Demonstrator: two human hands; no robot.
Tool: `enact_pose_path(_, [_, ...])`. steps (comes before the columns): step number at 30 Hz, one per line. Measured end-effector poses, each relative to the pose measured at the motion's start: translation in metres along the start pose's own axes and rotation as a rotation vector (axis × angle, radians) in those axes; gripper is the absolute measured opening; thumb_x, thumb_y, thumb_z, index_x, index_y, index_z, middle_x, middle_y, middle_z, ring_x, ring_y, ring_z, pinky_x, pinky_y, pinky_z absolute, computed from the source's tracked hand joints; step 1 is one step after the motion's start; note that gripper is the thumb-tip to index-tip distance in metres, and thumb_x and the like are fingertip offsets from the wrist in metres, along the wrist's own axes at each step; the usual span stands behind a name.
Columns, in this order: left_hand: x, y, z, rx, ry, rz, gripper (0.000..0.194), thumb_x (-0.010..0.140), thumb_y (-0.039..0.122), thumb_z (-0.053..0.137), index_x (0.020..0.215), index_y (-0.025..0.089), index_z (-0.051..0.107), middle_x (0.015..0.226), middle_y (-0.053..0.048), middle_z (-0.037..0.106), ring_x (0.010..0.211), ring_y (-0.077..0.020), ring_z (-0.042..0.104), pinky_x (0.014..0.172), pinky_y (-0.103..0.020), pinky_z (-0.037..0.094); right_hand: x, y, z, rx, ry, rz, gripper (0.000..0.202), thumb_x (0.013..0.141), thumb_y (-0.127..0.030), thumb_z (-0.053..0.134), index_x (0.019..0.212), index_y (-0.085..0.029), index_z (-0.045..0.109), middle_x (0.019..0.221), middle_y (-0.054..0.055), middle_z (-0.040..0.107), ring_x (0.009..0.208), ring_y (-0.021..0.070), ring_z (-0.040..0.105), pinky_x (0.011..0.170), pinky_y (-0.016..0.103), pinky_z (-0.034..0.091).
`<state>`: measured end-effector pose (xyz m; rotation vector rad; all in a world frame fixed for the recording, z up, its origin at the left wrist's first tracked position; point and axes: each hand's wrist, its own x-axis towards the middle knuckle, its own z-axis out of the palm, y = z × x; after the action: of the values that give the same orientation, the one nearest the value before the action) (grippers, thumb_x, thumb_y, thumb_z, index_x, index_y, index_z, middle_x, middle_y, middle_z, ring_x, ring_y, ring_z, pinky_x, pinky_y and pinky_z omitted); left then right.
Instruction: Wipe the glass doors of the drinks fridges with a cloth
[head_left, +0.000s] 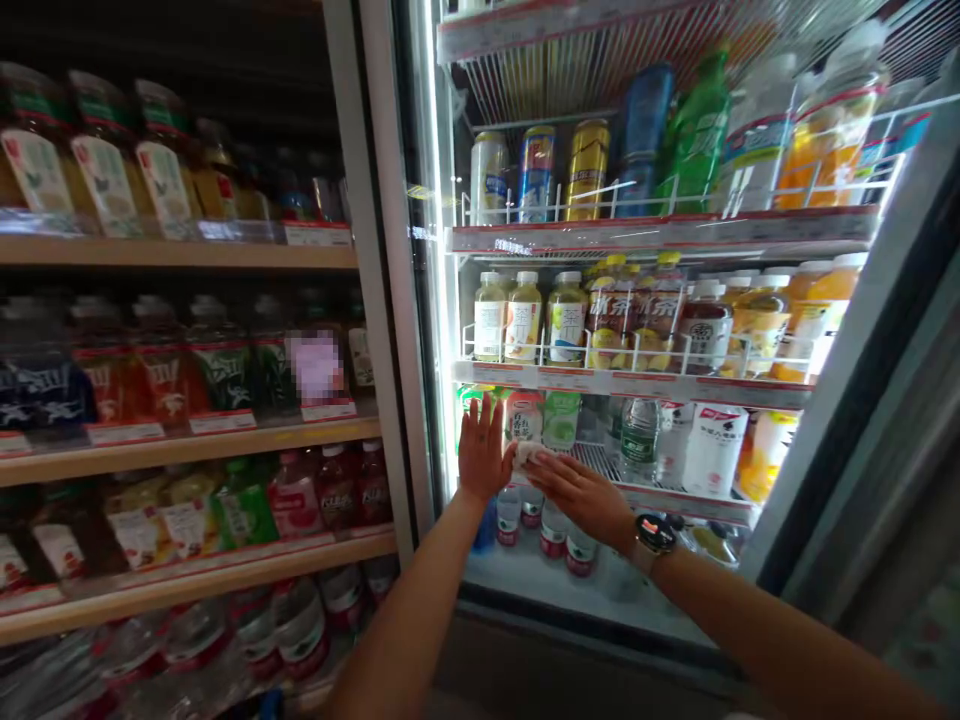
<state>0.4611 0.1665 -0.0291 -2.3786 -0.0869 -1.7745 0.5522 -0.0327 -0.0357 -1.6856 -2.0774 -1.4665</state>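
Observation:
My left hand (482,447) is raised with its fingers spread, in front of the lower fridge shelf, and looks to hold nothing. Beside it, my right hand (574,487) is closed on a crumpled white cloth (529,455), with a dark watch (655,533) on that wrist. The two hands nearly meet at the cloth. Right behind them stand a pink-labelled bottle (523,415) and a green-labelled bottle (561,418). A clear bottle with a green label (640,440) is farther right on this shelf. My palms partly hide the shelf's left part.
The lit fridge holds rows of drinks, with a wire-fronted shelf edge (622,384) above my hands and small bottles (581,552) on its floor. Its frame (847,420) runs down the right. Wooden shelves (187,455) packed with bottles fill the left.

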Motion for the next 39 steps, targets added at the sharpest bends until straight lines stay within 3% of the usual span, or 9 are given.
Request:
enact_pose_path(5, [-0.018, -0.003, -0.003, 0.006, -0.081, 0.000, 0.070, 0.099, 0.035, 0.035, 0.155, 0.016, 0.000, 0.162, -0.014, 0.016, 0.150, -0.0292, 0.008, 0.118, -0.049, 0.027, 0.058, 0.031, -0.025, -0.073, 0.046, 0.161, 0.050, 0.095, -0.008, 0.041, 0.143, -0.021, 0.047, 0.150, 0.003, 0.047, 0.147, 0.0195, 0.028, 0.119, 0.041, 0.033])
enact_pose_path(9, [-0.059, -0.011, -0.007, 0.071, -0.162, 0.074, 0.071, 0.098, 0.036, 0.039, 0.155, 0.013, 0.002, 0.159, -0.015, 0.026, 0.150, -0.0279, 0.015, 0.117, -0.045, 0.029, 0.082, 0.028, -0.019, -0.047, 0.113, 0.236, 0.057, 0.094, -0.006, 0.040, 0.150, -0.020, 0.036, 0.155, 0.004, 0.038, 0.150, 0.0205, 0.017, 0.123, 0.044, 0.027])
enact_pose_path(16, [-0.124, -0.031, -0.021, 0.035, -0.380, 0.124, 0.071, 0.097, 0.039, 0.042, 0.155, 0.015, 0.010, 0.156, -0.014, 0.034, 0.148, -0.0265, 0.023, 0.116, -0.044, 0.031, 0.034, -0.033, 0.032, 0.076, 0.006, 0.006, 0.054, 0.090, -0.002, 0.043, 0.143, -0.013, 0.046, 0.150, 0.008, 0.047, 0.142, 0.0182, 0.037, 0.118, 0.036, 0.038])
enact_pose_path(20, [-0.140, -0.044, -0.037, 0.023, -0.464, 0.136, 0.068, 0.098, 0.039, 0.041, 0.155, 0.015, 0.011, 0.156, -0.013, 0.035, 0.148, -0.0243, 0.024, 0.116, -0.040, 0.030, 0.029, -0.040, 0.039, 0.094, -0.053, -0.048, 0.051, 0.091, -0.004, 0.043, 0.141, -0.013, 0.048, 0.148, 0.008, 0.049, 0.141, 0.0184, 0.039, 0.115, 0.037, 0.041])
enact_pose_path(27, [-0.167, -0.059, -0.047, 0.007, -0.438, 0.152, 0.062, 0.098, 0.036, 0.038, 0.153, 0.014, 0.021, 0.153, -0.012, 0.041, 0.146, -0.0225, 0.029, 0.114, -0.037, 0.032, 0.136, 0.004, 0.011, 0.013, 0.012, 0.087, 0.063, 0.091, -0.002, 0.040, 0.151, -0.023, 0.033, 0.155, 0.002, 0.039, 0.150, 0.0187, 0.018, 0.125, 0.045, 0.021])
enact_pose_path(30, [-0.208, -0.078, -0.047, -0.032, -0.404, 0.001, 0.047, 0.096, 0.035, 0.037, 0.141, 0.022, 0.044, 0.142, -0.007, 0.053, 0.137, -0.0200, 0.043, 0.110, -0.035, 0.038, 0.168, 0.004, 0.011, -0.014, 0.091, 0.190, 0.069, 0.091, -0.001, 0.039, 0.154, -0.023, 0.025, 0.157, 0.003, 0.035, 0.150, 0.0221, 0.014, 0.125, 0.050, 0.015])
enact_pose_path(32, [-0.242, -0.101, -0.053, 0.030, -0.354, -0.227, 0.035, 0.094, 0.033, 0.037, 0.121, 0.026, 0.059, 0.123, -0.005, 0.065, 0.121, -0.0185, 0.056, 0.103, -0.035, 0.044, 0.168, -0.009, 0.022, 0.002, 0.086, 0.166, 0.069, 0.091, -0.002, 0.039, 0.155, -0.023, 0.022, 0.156, 0.004, 0.036, 0.150, 0.0221, 0.017, 0.125, 0.049, 0.016])
enact_pose_path(36, [-0.306, -0.160, -0.085, 0.250, -0.355, -0.660, 0.032, 0.093, 0.022, 0.030, 0.102, 0.015, 0.060, 0.099, -0.015, 0.064, 0.105, -0.0282, 0.060, 0.092, -0.046, 0.047, 0.123, -0.055, 0.055, 0.088, -0.049, -0.012, 0.065, 0.091, -0.003, 0.041, 0.153, -0.018, 0.029, 0.153, 0.005, 0.042, 0.147, 0.0205, 0.026, 0.123, 0.043, 0.026])
enact_pose_path(39, [-0.350, -0.188, -0.110, 0.336, -0.503, -0.893, 0.031, 0.092, 0.018, 0.029, 0.103, 0.011, 0.058, 0.100, -0.017, 0.062, 0.101, -0.0298, 0.060, 0.086, -0.044, 0.048, 0.079, -0.088, 0.078, 0.139, -0.130, -0.076, 0.059, 0.089, -0.002, 0.041, 0.147, -0.014, 0.040, 0.150, 0.006, 0.046, 0.145, 0.0203, 0.032, 0.121, 0.040, 0.032])
